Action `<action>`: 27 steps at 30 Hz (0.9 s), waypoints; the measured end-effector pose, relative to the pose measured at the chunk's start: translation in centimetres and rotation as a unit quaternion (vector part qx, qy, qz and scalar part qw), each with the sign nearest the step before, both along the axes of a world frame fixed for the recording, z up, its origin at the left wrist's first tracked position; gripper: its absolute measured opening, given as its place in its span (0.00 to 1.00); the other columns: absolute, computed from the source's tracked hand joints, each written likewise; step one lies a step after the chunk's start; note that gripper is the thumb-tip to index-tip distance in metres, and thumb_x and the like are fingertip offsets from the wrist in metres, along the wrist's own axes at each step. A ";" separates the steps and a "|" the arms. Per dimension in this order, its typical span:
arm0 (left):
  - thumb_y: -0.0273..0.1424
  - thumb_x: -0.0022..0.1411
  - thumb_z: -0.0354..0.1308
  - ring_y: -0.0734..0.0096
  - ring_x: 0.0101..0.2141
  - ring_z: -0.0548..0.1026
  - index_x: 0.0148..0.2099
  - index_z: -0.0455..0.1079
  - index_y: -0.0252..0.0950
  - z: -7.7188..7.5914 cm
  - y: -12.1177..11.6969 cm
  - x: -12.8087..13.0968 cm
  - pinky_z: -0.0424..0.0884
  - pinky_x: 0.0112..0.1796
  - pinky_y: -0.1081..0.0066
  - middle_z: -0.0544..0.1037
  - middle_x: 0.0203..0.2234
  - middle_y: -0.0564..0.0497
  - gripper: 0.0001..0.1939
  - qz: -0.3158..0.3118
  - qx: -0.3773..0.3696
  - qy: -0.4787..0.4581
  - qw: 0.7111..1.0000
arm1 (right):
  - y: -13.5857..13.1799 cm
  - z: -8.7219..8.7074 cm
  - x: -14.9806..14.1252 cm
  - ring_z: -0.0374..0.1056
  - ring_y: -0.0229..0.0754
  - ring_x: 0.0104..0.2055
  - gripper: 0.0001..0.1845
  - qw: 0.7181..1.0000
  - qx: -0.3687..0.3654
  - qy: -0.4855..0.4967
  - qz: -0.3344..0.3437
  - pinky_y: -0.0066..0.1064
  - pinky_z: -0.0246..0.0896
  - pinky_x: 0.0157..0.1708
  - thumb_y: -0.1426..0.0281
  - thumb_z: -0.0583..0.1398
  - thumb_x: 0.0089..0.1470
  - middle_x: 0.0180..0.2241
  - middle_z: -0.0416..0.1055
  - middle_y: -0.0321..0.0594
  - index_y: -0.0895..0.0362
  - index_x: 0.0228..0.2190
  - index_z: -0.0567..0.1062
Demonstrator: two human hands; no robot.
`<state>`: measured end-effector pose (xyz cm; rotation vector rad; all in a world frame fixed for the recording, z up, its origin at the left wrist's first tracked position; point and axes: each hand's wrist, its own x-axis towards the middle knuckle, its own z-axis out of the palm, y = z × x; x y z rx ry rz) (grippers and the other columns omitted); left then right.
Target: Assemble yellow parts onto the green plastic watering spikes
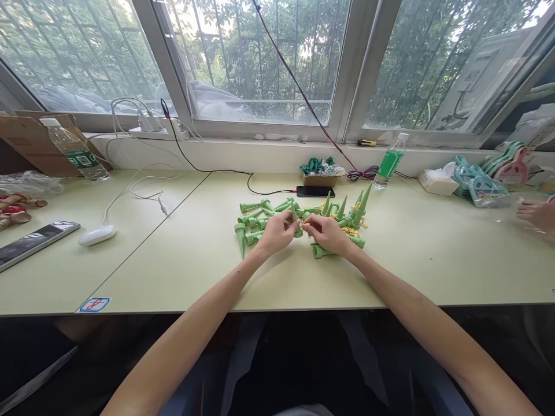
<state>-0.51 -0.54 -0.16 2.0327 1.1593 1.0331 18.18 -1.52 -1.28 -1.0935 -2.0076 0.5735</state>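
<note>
My left hand (277,233) is closed around a green plastic watering spike (295,215), which points tip up. The fingertips of my right hand (328,234) pinch a small yellow valve piece (302,225) against the side of that spike. Loose green spikes (254,222) lie in a heap beside and behind my left hand. Behind my right hand, several spikes (359,212) stand upright with yellow pieces on them. Small yellow pieces (350,231) are piled there, partly hidden by my right hand. Another spike (319,252) lies just under it.
A phone (315,191) and a small cardboard box (319,179) sit behind the heap. Water bottles (390,162) stand left and right. A white mouse (97,235) and a phone (37,242) lie left. Another person's hand (536,216) shows at right, near plastic hangers (481,184).
</note>
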 end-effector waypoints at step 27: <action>0.36 0.64 0.53 0.73 0.23 0.69 0.33 0.68 0.36 0.0 0.0 0.0 0.67 0.25 0.70 0.74 0.27 0.49 0.10 -0.006 0.007 0.000 1.000 | 0.0 0.1 0.0 0.56 0.35 0.22 0.20 1.000 -0.017 0.011 -0.010 0.30 0.52 0.26 0.57 0.55 0.62 0.19 0.63 0.33 0.56 0.23 0.67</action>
